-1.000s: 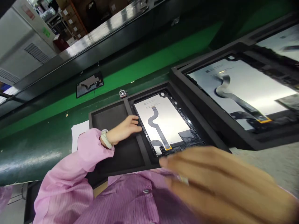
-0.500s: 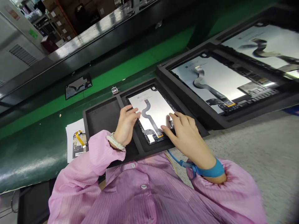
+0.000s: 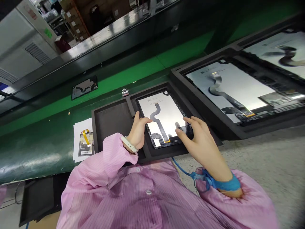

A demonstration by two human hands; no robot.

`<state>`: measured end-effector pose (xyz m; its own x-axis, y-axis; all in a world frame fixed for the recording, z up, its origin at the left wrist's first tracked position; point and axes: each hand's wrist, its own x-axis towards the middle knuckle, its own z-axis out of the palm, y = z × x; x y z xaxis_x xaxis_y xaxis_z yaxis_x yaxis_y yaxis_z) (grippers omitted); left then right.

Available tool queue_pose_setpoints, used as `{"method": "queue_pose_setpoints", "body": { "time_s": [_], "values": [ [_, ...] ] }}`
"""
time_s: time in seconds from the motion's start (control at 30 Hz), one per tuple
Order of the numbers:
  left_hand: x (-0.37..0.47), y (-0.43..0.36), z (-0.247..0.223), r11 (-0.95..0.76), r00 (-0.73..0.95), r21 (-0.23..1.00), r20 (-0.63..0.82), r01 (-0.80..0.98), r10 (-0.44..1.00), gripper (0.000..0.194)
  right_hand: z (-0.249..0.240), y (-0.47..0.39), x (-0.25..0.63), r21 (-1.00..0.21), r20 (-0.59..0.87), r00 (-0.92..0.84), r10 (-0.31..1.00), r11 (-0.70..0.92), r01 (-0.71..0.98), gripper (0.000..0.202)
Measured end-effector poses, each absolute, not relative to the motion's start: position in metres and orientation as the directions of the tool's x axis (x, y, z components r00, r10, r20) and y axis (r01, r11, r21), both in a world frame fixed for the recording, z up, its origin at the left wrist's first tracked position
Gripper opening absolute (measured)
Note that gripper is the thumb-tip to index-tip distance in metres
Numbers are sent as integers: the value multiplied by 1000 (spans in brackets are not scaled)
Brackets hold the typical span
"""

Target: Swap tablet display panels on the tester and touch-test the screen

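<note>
A tablet screen assembly with a bright silver back lies in the right compartment of a black foam tray. A dark, S-curved flex cable runs down its back to an orange end. My left hand, palm turned inward, is at the assembly's left edge, fingertips near the cable and fingers apart. Over the lower right edge my right hand has thumb and fingers spread beside a dark patch. Whether the fingertips touch the assembly I cannot tell. Neither hand appears to grip anything.
A larger black tray with similar screen assemblies stands to the right. On the green bench, a circuit board with a yellow ribbon lies on white paper. Behind are a small metal piece and another assembly. A blue cord runs from my right wristband.
The view has shifted, so the scene sits further right. My left hand has turned and lowered along the assembly's edge. My right hand has drawn slightly outward, showing more of the dark patch.
</note>
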<state>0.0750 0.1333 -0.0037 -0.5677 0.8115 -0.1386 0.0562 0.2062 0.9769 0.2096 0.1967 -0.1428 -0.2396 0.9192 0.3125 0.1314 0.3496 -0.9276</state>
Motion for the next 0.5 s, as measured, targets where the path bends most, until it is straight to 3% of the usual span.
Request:
{"method": "queue_pose_setpoints", "body": {
  "time_s": [0.17,0.33,0.5],
  "values": [
    [88,135,-2,120,-734,991,-126,-61,667,88,-145,193,211,-930,319,-239,917,351,109,58],
    [90,144,-24,115,-556,993,-111,-27,824,49,-148,194,210,-938,325,-194,926,342,64,68],
    [86,124,-20,15,-511,998,14,53,859,52,-145,194,216,-978,206,-237,949,209,-13,86]
  ]
}}
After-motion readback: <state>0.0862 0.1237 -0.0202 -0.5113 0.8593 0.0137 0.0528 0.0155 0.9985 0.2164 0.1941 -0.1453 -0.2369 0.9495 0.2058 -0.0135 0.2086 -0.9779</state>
